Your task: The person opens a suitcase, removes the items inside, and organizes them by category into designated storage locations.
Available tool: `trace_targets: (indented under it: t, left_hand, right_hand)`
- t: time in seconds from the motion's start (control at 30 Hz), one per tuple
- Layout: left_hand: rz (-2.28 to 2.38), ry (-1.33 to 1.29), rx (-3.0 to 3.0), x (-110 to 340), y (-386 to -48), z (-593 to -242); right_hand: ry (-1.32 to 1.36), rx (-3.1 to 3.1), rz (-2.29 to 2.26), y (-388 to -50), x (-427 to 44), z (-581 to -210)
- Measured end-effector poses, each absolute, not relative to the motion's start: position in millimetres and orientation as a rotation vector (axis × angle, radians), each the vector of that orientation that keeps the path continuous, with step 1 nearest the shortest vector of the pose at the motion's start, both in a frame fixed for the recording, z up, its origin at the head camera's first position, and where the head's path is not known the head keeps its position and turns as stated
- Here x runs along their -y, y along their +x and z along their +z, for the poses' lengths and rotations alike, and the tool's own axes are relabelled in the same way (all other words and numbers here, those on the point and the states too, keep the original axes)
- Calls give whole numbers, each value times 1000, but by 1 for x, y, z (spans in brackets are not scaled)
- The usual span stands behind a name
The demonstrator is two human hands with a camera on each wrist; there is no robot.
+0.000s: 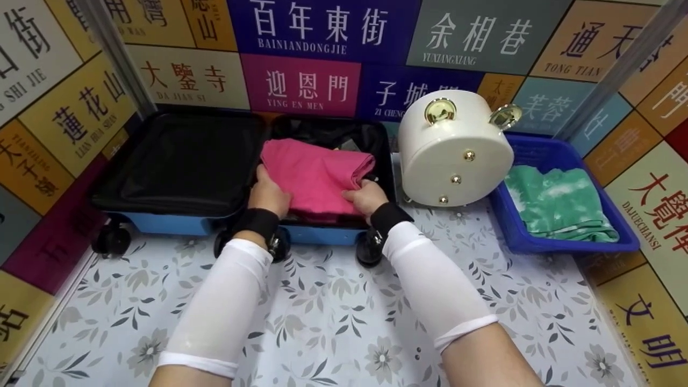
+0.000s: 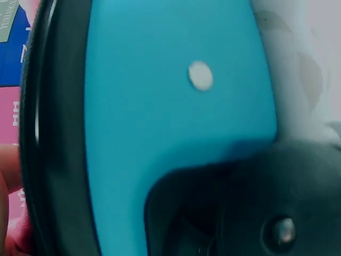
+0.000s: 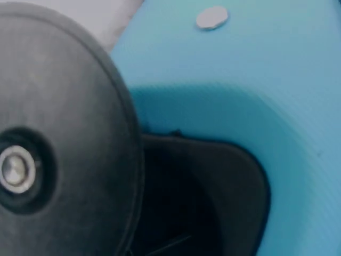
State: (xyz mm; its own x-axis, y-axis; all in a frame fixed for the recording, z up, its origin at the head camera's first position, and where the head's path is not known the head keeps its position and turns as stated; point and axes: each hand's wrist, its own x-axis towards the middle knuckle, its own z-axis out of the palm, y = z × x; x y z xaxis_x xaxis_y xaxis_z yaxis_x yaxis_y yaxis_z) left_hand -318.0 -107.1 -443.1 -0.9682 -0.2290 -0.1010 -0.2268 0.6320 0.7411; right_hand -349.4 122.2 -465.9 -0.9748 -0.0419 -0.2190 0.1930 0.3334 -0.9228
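A folded pink cloth [image 1: 317, 174] lies in the right half of an open blue suitcase [image 1: 317, 235] with black lining. At the cloth's left side my left hand [image 1: 270, 194] grips it, thumb on top. My right hand [image 1: 368, 198] holds its right front corner, where the folded layers show. What lies under the cloth is mostly hidden. In the left wrist view, fingers [image 2: 6, 173] show at the left edge beside the suitcase's black rim [image 2: 58, 133]. The right wrist view shows only the blue shell [image 3: 298, 106] and a black wheel [image 3: 80, 133], no hand.
The suitcase's other half [image 1: 183, 166], with a black inner cover, lies to the left. A cream rounded case [image 1: 457, 156] with gold ear-like parts stands to the right. Beyond it, a blue basket [image 1: 516, 236] holds a green tie-dye cloth [image 1: 561, 204]. Printed panels [image 1: 301, 80] enclose the floral-patterned surface [image 1: 322, 322].
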Motion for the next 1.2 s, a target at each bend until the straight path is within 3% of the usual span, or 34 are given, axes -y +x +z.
trace_targets:
  t: [0.47, 0.63, 0.93, 1.2]
  left_hand:
    - [-1481, 357, 2787, 113, -324, -439]
    - [-1463, 286, 2876, 112, -325, -440]
    - [-1439, 260, 2948, 111, -328, -439]
    - [-1455, 253, 2942, 110, -329, -436]
  right_hand:
    - [453, -1901, -2116, -352, -136, -456]
    - [359, -1861, -2086, -350, -135, -458]
    - [182, -2336, -1786, -347, -132, -461]
    - [138, -2365, -1844, -346, -131, -462]
